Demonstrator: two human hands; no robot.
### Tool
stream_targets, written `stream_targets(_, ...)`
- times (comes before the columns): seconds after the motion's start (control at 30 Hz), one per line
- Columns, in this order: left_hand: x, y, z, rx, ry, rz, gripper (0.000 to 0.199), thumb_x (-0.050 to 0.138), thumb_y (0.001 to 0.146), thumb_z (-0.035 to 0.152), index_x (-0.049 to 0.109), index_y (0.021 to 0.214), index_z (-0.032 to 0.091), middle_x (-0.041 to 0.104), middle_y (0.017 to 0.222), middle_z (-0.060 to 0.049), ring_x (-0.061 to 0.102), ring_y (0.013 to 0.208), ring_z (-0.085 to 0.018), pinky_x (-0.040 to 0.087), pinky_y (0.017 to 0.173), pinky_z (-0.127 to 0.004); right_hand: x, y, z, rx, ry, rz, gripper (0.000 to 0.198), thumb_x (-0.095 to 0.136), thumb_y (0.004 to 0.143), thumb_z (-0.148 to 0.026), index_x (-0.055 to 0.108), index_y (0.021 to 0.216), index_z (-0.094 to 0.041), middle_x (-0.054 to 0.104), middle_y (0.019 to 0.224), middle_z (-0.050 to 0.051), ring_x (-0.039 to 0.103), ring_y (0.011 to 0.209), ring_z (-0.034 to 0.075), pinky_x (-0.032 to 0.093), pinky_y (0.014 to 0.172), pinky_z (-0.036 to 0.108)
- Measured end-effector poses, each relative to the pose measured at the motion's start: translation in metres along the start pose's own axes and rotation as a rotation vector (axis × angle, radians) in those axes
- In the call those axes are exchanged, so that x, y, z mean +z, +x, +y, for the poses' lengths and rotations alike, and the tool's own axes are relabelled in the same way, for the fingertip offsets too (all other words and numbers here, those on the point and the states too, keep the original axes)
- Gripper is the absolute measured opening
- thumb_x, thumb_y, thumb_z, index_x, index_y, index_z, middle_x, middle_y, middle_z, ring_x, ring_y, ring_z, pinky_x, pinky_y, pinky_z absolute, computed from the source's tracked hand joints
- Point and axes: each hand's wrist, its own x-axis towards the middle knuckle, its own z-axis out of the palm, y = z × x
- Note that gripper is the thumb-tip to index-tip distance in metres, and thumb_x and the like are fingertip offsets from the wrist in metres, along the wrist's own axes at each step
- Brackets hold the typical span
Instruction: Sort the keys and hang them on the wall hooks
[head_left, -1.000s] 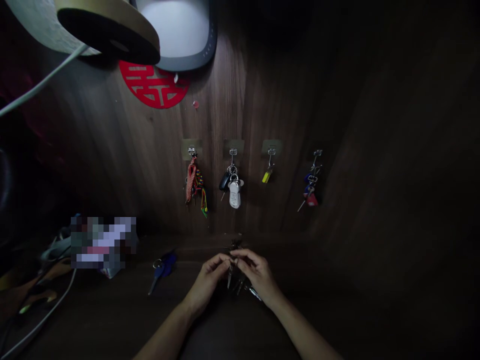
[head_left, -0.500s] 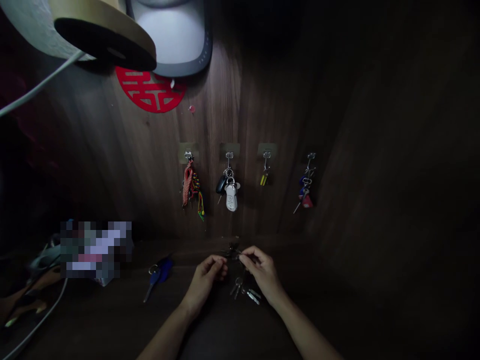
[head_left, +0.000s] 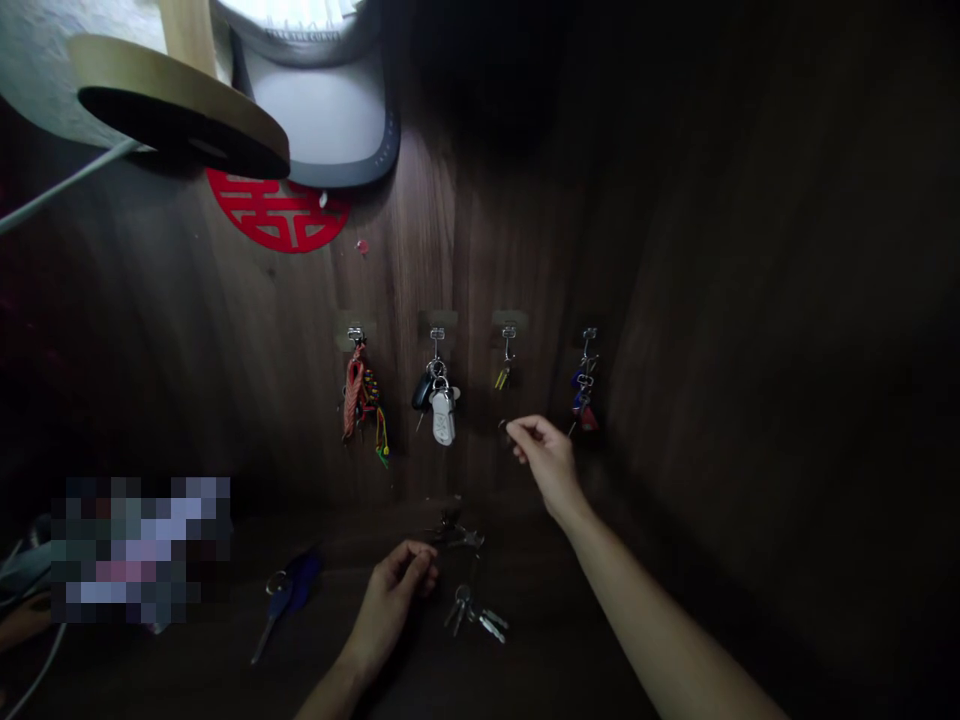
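My right hand (head_left: 546, 455) is raised in front of the wall below the hooks. Its thumb and forefinger pinch a small, dark, ring-shaped thing (head_left: 503, 426). Low over the dark surface, my left hand (head_left: 401, 580) has its fingers curled together; anything inside them is hidden. Just beyond it lies a dark bunch of keys (head_left: 454, 530). Several silver keys (head_left: 476, 612) rest to its right, some on a ring. Above my right hand, a yellow key tag (head_left: 502, 379) hangs from a hook (head_left: 509, 335).
Other wall hooks bear a braided strap bunch (head_left: 356, 395), car keys (head_left: 442, 412) and a blue-and-red key bunch (head_left: 585, 395). A blue key (head_left: 279, 605) lies at left, near a blurred-out box (head_left: 142, 560). A cap (head_left: 322, 120) and round lamp base (head_left: 184, 115) are above.
My right hand has left the dark bunch and risen toward the hooks, carrying the small ring-shaped thing. My left hand stays low beside the keys. The view has shifted slightly.
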Motion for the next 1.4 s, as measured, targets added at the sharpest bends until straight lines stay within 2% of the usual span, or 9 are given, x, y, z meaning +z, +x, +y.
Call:
stream_targets(0.13, 0.000, 0.000, 0.001, -0.002, 0.010, -0.006, 0.042, 0.064, 0.066, 0.057, 0.060, 0.075, 0.016, 0.056, 0.062, 0.002, 0.049, 0.059, -0.013, 0.039, 0.057, -0.023, 0.004, 0.041, -0.025, -0.116, -0.007, 0.110, 0.027, 0.066, 0.063, -0.044, 0.059, 0.068, -0.018, 0.052, 0.055, -0.005, 0.047, 0.046, 0.008, 0.035, 0.042, 0.019)
stream_targets(0.27, 0.000, 0.001, 0.001, 0.002, -0.013, -0.015, 0.040, 0.065, 0.067, 0.055, 0.060, 0.075, 0.016, 0.055, 0.061, 0.003, 0.047, 0.057, -0.012, 0.038, 0.057, -0.023, 0.010, 0.069, -0.042, -0.162, -0.064, 0.146, 0.025, 0.063, 0.064, -0.042, 0.058, 0.067, -0.018, 0.053, 0.055, -0.004, 0.048, 0.047, 0.009, 0.035, 0.041, 0.019)
stream_targets(0.53, 0.001, 0.001, 0.003, 0.001, -0.041, -0.017, 0.041, 0.065, 0.066, 0.056, 0.060, 0.073, 0.016, 0.054, 0.059, 0.003, 0.047, 0.057, -0.011, 0.037, 0.056, -0.022, 0.016, 0.082, -0.030, -0.112, -0.072, 0.158, 0.025, 0.063, 0.061, -0.040, 0.058, 0.066, -0.017, 0.051, 0.052, -0.005, 0.046, 0.044, 0.009, 0.031, 0.038, 0.019)
stream_targets(0.83, 0.000, 0.002, 0.001, 0.010, 0.012, -0.021, 0.043, 0.064, 0.067, 0.057, 0.060, 0.076, 0.016, 0.056, 0.061, 0.002, 0.048, 0.056, -0.011, 0.037, 0.056, -0.022, 0.006, 0.057, -0.010, -0.061, -0.019, 0.134, 0.030, 0.062, 0.063, -0.044, 0.061, 0.076, -0.017, 0.060, 0.065, -0.001, 0.048, 0.048, 0.008, 0.034, 0.042, 0.019)
stream_targets(1.13, 0.000, -0.002, 0.003, 0.007, 0.032, -0.016, 0.041, 0.063, 0.068, 0.056, 0.061, 0.076, 0.016, 0.056, 0.062, 0.002, 0.050, 0.059, -0.012, 0.039, 0.057, -0.022, 0.001, 0.002, 0.019, 0.043, -0.028, 0.054, 0.029, 0.063, 0.063, -0.044, 0.062, 0.076, -0.018, 0.061, 0.065, 0.001, 0.050, 0.049, 0.010, 0.035, 0.043, 0.021)
stream_targets(1.4, -0.001, -0.002, 0.000, 0.034, 0.040, -0.015, 0.040, 0.064, 0.068, 0.055, 0.061, 0.076, 0.016, 0.056, 0.062, 0.002, 0.050, 0.059, -0.012, 0.040, 0.058, -0.022, -0.001, -0.046, 0.043, 0.129, -0.065, -0.087, 0.031, 0.064, 0.063, -0.047, 0.063, 0.072, -0.017, 0.060, 0.060, 0.001, 0.051, 0.048, 0.011, 0.033, 0.040, 0.020)
